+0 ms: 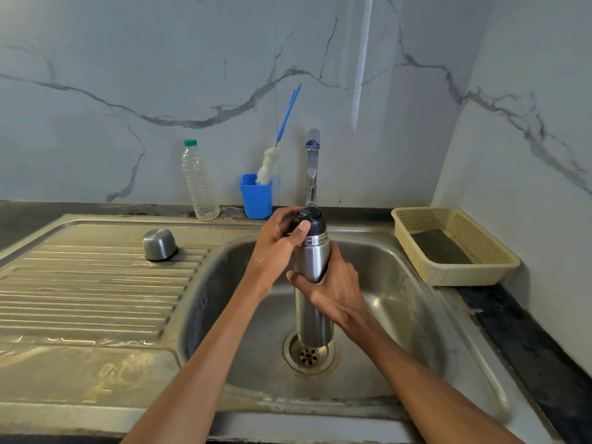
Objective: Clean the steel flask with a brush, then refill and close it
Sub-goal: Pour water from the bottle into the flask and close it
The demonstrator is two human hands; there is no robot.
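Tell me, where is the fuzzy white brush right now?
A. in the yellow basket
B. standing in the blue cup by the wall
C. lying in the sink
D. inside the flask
B. The brush stands head-down in the blue cup at the wall, its blue handle sticking up, away from both hands.

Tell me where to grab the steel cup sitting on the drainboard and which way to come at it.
Take the steel cup around its straight side wall, coming down from above with fingers spread either side of the dome. It stands mouth-down on the ribbed drainboard, black rim at the bottom, so there is no open edge to hook, and the rounded top would probably slip. Nothing stands close beside it.
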